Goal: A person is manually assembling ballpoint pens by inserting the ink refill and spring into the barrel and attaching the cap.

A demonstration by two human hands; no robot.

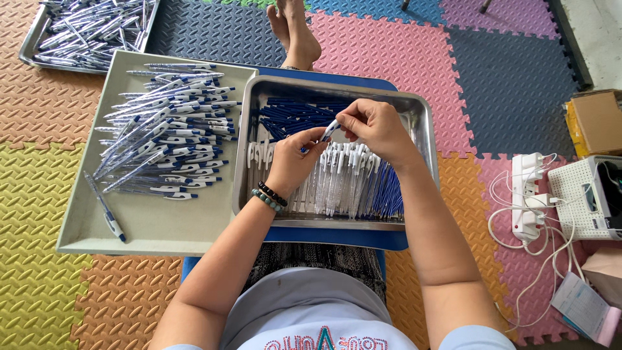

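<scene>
Both hands meet above the steel tray: the left hand and right hand each pinch, fingers closed, one end of a blue-and-white ballpoint pen. Slim, light and stiff, its smooth plastic probably slips, so the barrel's middle seems the safest hold. Finished pens lie on the grey tray alongside.

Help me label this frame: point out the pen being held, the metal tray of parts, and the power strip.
pen [330, 129], head view, on its white and blue barrel.
metal tray [424, 116], head view, on its right rim.
power strip [526, 194], head view, on its white body.
</scene>
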